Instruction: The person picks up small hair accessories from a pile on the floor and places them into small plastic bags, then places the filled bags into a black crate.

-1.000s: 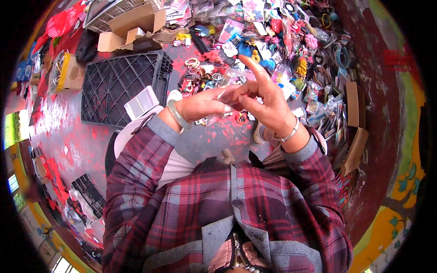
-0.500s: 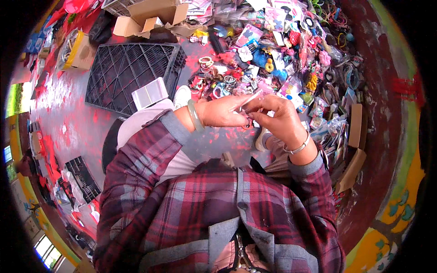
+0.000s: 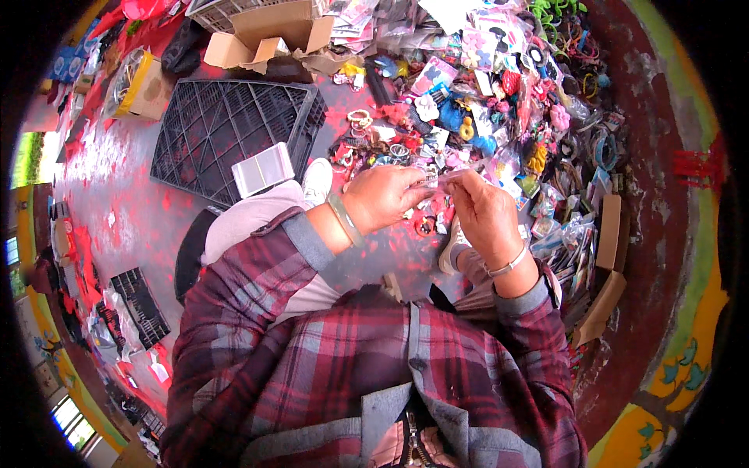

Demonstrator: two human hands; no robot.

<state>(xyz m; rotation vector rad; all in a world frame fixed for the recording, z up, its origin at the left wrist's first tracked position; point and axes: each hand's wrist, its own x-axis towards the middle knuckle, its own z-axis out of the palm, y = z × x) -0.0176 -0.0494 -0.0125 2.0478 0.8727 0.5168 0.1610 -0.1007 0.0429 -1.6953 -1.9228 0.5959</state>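
Observation:
My left hand (image 3: 384,196), with a pale green bangle on its wrist, pinches one side of a small clear plastic packet (image 3: 441,184). The other side is gripped between the thumb and fingers of my right hand (image 3: 490,217), which wears a silver bangle. What the packet contains is too small to make out. Just below the hands shows a small dark ring-shaped item (image 3: 425,226); I cannot tell whether it hangs or lies on the floor. Beyond the fingers spreads a heap of hair ties, trinkets and packets (image 3: 468,129).
A black plastic crate (image 3: 234,129) lies to the left, with a clear flat box (image 3: 263,169) at its near corner. Open cardboard boxes (image 3: 277,31) stand behind it. Flattened cardboard (image 3: 611,234) edges the pile at right. My shoes (image 3: 317,181) flank the working spot.
My hands have drawn slightly apart, and the clear packet now spans between them. My right hand has turned more upright. The view has shifted a little.

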